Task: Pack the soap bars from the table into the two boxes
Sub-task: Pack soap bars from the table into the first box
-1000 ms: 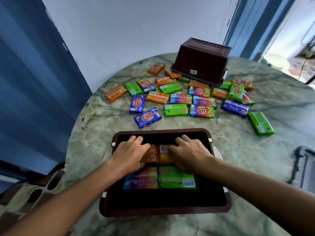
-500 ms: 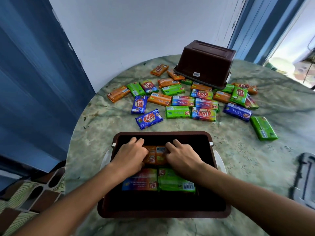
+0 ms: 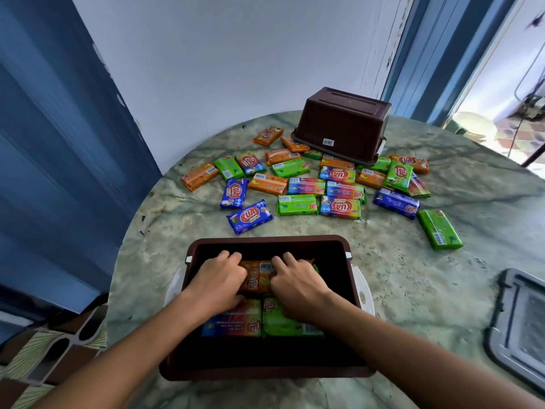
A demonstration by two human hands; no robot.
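Soap bars (image 3: 259, 280) still under both hands (image 3: 218, 283).

Bright daylight from right; edges warped, perhaps slightly soft.

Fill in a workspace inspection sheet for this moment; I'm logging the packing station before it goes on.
Surface: round marbled green table.
Job's things: open brown box near the person holds orange bars, a multicolour bar and a green bar; second brown box stands upside down at the far side; many loose soap bars lie between them.
Clutter: grey lid-like tray at the right edge.
Hands: left hand and right hand both inside the near box, on the orange bars.
Cables: one hangs outside the doorway.
Surroundings: white wall, blue door frames.
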